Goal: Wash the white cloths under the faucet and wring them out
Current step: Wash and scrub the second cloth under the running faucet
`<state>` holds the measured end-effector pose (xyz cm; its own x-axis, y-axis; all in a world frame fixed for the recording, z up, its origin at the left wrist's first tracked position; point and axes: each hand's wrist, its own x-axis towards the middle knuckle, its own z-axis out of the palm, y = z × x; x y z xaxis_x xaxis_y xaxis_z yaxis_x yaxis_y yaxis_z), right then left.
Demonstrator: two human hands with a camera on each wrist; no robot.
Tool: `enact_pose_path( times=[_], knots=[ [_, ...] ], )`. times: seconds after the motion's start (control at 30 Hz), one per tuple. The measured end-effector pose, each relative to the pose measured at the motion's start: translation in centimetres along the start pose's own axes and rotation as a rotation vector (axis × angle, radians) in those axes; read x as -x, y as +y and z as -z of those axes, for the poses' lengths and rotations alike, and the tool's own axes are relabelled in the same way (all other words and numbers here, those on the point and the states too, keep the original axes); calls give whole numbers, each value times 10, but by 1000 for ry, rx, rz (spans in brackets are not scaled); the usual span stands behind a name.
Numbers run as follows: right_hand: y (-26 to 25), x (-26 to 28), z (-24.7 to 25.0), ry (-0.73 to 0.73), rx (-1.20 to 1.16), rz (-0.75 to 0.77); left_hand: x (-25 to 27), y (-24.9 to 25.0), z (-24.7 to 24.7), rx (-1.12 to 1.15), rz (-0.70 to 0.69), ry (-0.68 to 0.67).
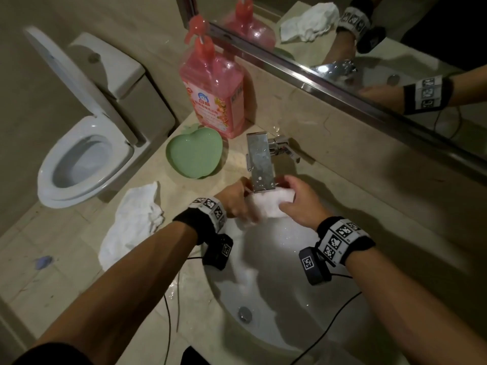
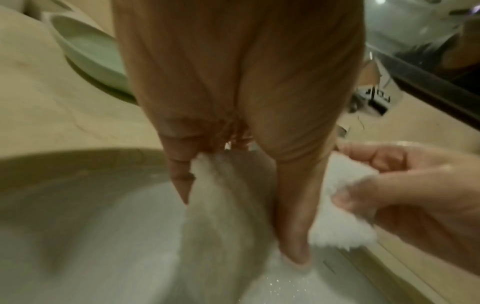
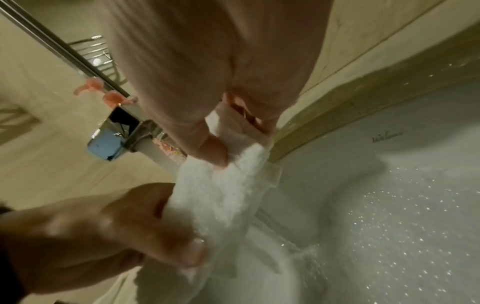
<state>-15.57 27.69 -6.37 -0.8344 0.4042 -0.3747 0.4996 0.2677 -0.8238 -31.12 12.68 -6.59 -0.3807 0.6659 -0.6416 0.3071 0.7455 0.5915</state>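
Observation:
A wet white cloth hangs over the white sink, just under the chrome faucet. My left hand grips its left end, and its lower part trails down into the basin. My right hand pinches the other end between thumb and fingers. A second white cloth lies crumpled on the counter left of the sink. Whether water runs from the faucet I cannot tell.
A green apple-shaped dish and a pink pump bottle stand on the beige counter left of the faucet. The mirror runs along the back wall. A toilet with its lid up stands beyond the counter's left edge. Cables trail from both wrists.

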Motion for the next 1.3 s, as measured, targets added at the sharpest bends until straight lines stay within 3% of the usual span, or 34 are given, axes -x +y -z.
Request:
enact_pose_path(
  times=[0.2, 0.3, 0.37, 0.43, 0.5, 0.57, 0.7, 0.87, 0.97, 1.03, 1.1, 1.17, 1.3],
  knots=[
    [9, 1, 17, 108, 59, 27, -27, 29, -24, -94, -19, -103],
    [11, 1, 21, 3, 3, -35, -26, 27, -21, -205, -119, -12],
    [12, 0, 21, -120, -74, -127, -21, 24, -19, -109, -152, 78],
    [10, -4, 13, -248, -284, -238, -12, 20, -13, -44, -283, 136],
    [6, -10, -2, -359, -440, -308, -5, 13, -6, -210, -416, 138],
    [-2, -19, -15, -390, -364, -255, 1, 3, 2, -359, -384, 107],
    [-12, -35, -34, -182, -131, -32, 16, -14, 17, -164, -210, 25],
    [-11, -34, -45, -97, 195, 37, 14, -11, 23, -163, -33, -25],
    [-13, -23, -35, -189, 100, 176, 6, 1, 13, -284, -22, -10],
    [-8, -17, -23, -234, -88, 77, 1, 8, 3, -378, -57, 65],
    [0, -13, -12, -197, -84, -3, -5, 16, -8, -425, -143, 87],
    [11, -9, -5, -77, 6, 0, -8, 24, -13, -294, -186, -5],
    [22, 0, -1, 93, 140, 172, -15, 30, -7, -114, -110, -218]
  ],
)
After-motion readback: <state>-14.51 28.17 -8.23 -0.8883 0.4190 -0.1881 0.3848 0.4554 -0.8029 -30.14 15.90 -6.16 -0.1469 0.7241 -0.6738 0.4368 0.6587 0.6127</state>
